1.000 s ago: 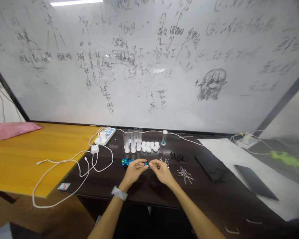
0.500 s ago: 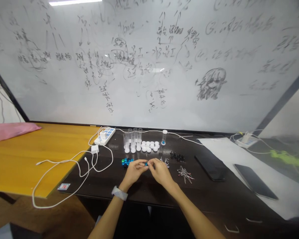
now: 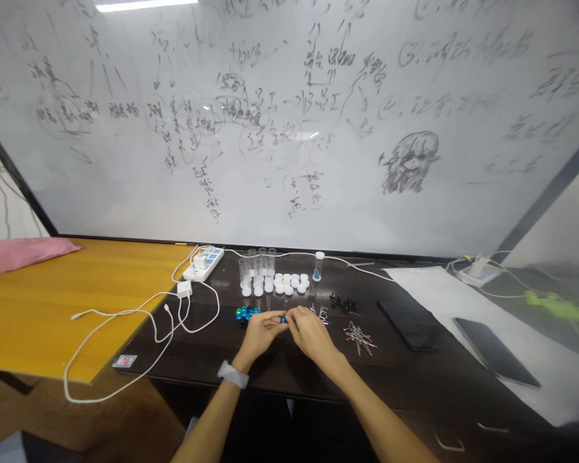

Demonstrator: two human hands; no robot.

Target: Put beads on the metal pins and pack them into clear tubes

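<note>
Pinching a small blue bead low over the dark table, just below the middle of the frame, the left hand and right hand meet at the fingertips. The fingers of both hands are curled closed around the bead, which is mostly hidden by them, so how much each hand bears is too small to tell. A wristband circles the left wrist.

Just left of the hands sits a cluster of blue beads. Above them stand clear tubes behind rows of white caps, and a capped tube with blue inside stands to their right. Right of the hands lie small pins, black pieces and a loose pile of long pins.

Farther right are a phone and a tablet on white paper. A power strip and white cable lie toward the left, by a yellow table with a pink cloth. A whiteboard covered in writing fills the upper frame.
</note>
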